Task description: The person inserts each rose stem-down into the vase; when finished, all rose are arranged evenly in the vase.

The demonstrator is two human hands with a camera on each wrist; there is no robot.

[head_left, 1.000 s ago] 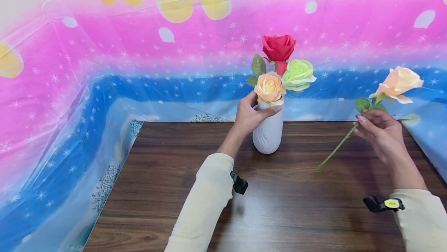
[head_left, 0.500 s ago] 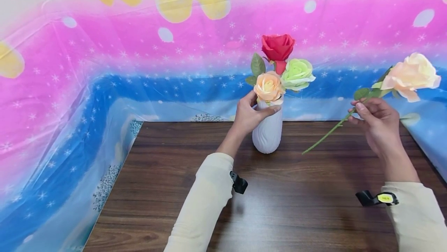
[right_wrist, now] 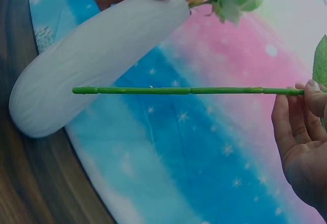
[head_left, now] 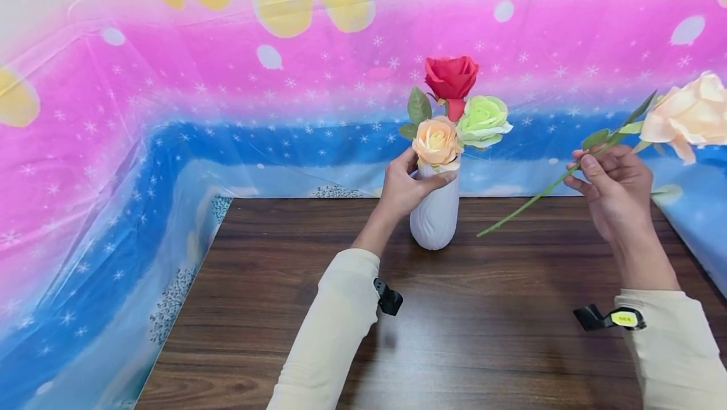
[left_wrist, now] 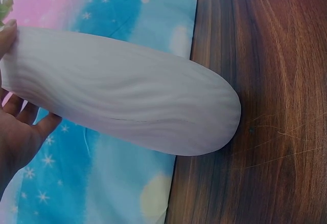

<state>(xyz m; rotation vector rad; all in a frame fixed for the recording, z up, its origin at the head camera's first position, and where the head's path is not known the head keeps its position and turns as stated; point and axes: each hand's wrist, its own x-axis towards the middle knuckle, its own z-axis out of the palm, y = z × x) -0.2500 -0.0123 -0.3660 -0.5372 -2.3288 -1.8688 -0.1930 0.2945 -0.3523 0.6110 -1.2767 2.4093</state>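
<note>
A white ribbed vase [head_left: 434, 211] stands at the back of the wooden table [head_left: 466, 334], holding a red rose [head_left: 451, 77], a green rose [head_left: 484, 121] and a peach rose [head_left: 436, 140]. My left hand [head_left: 406, 186] grips the vase's neck; the left wrist view shows the vase [left_wrist: 127, 93] against my palm [left_wrist: 18, 132]. My right hand [head_left: 613, 186] pinches the green stem [head_left: 528, 203] of a loose peach rose [head_left: 687, 113], held in the air to the right of the vase. In the right wrist view the stem [right_wrist: 189, 90] points toward the vase [right_wrist: 92, 63].
A pink, blue and white starry plastic sheet [head_left: 227, 101] hangs behind and around the table. Black wrist camera mounts [head_left: 389, 299] sit on both cream sleeves. The table's front and middle are bare wood.
My right hand has lifted the loose rose up and leftward, the stem tip rising off the table toward the vase. My left hand has stayed on the vase.
</note>
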